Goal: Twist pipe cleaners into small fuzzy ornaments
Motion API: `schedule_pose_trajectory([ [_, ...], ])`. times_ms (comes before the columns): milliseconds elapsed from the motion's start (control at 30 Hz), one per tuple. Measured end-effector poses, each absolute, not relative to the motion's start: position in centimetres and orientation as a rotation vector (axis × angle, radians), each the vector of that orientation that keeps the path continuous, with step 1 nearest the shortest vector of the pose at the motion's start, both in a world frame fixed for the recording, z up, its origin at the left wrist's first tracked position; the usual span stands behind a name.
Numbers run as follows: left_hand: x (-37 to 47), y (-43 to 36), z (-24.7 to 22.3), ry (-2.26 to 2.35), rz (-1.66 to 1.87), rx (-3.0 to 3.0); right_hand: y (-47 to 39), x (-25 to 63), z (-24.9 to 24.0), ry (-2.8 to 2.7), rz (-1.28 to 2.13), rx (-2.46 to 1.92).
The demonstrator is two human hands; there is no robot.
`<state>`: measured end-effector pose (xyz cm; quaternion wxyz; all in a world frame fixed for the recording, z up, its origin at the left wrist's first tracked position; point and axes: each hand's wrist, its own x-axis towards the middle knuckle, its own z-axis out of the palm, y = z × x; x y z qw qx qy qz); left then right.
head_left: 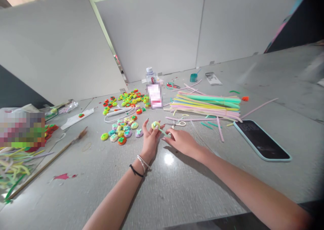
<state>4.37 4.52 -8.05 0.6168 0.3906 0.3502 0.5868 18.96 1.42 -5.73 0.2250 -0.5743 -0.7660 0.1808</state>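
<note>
My left hand [150, 138] holds a small round yellow piece [155, 125] between its fingers, just above the grey table. A pale green pipe cleaner strip [162, 131] runs from the yellow piece to my right hand [182, 142], whose thumb and forefinger pinch its end. Left of my left hand lies a group of round fuzzy pieces in pastel colours, with an orange one [122, 140] at its front. White-handled scissors [180, 124] lie just behind my right hand.
A bundle of coloured pipe cleaners [205, 103] and a phone [263, 140] lie to the right. Red and yellow-green pieces [131, 98], a bottle [150, 75] and a green jar [193, 77] are farther back. A long stick [48, 164] lies at left.
</note>
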Motion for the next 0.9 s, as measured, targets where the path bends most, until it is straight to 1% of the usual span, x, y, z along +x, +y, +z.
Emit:
schedule_pose_trajectory([
  [100,4.3,4.5,-8.2,0.784,1.312,0.915,1.4,18.7,-6.1,-2.142,0.491,-1.604],
  [300,4.4,4.7,-8.5,0.819,1.273,0.886,1.6,19.3,-5.3,-2.108,0.241,-1.664],
  [400,4.4,4.7,-8.4,0.85,1.262,0.848,1.7,19.7,-5.0,-2.072,0.18,-1.719],
  [633,4.5,4.8,-8.7,0.874,1.191,0.928,2.0,20.0,-5.3,-2.067,0.116,-1.73],
  [900,4.4,4.8,-8.9,0.92,1.204,0.938,2.0,20.0,-5.3,-2.044,0.145,-1.664],
])
